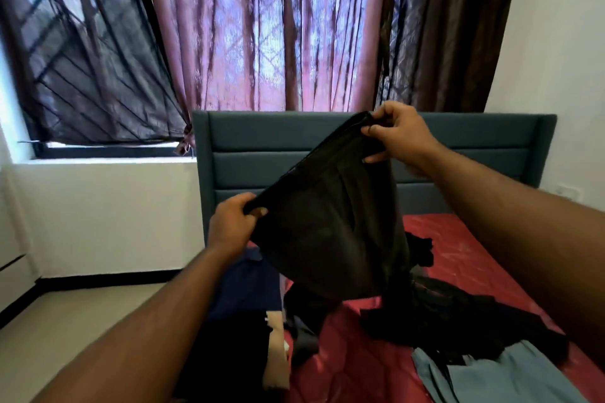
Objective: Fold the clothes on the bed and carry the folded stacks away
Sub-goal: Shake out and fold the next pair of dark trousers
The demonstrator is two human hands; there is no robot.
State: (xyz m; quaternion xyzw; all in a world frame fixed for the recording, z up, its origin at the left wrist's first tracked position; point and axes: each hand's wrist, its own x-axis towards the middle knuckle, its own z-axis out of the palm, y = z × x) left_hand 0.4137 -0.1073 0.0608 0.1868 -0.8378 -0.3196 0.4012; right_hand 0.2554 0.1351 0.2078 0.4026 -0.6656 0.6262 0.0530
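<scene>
A black garment (334,222) hangs in the air above the bed, stretched along its top edge between both hands. My left hand (232,222) grips its lower left corner. Higher up, my right hand (397,132) pinches the upper right corner in front of the headboard. The cloth's lower part drapes down toward the red bedsheet (458,239). On the sheet lie more clothes: a crumpled black pile (458,317), a light blue garment (497,373) at the near right, and a dark navy piece (242,291) at the bed's left edge.
A teal padded headboard (262,147) stands behind the bed, under maroon and dark curtains (262,26). A window (65,42) and white wall are on the left, with pale floor (82,321) beside the bed. A white wall runs along the right.
</scene>
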